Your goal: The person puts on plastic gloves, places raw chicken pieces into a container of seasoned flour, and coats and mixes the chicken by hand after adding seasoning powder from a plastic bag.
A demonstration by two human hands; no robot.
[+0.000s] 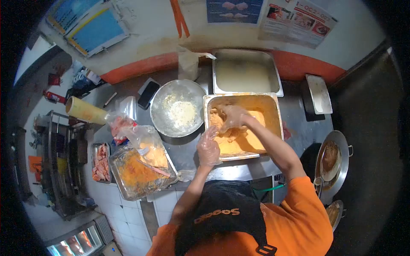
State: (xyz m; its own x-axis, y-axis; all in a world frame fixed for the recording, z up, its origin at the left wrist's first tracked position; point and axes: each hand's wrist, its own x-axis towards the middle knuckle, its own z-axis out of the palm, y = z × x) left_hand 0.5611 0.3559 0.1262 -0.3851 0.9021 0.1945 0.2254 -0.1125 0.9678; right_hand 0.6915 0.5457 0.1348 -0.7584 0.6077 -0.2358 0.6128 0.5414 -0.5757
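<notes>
Black apron (224, 198) nearest. Metal desk (181, 149) holds rectangular pan (273, 110) of orange powder (239, 148). Left hand (208, 148) by pan's left rim; right hand (234, 117) inside, on coated pieces (216, 118) at left end. Either grip, apart or clamped: can't tell.

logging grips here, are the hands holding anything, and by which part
can't tell: the right hand is down among coated pieces in the tray, grip hidden; the left hand is at the tray's left rim
</notes>
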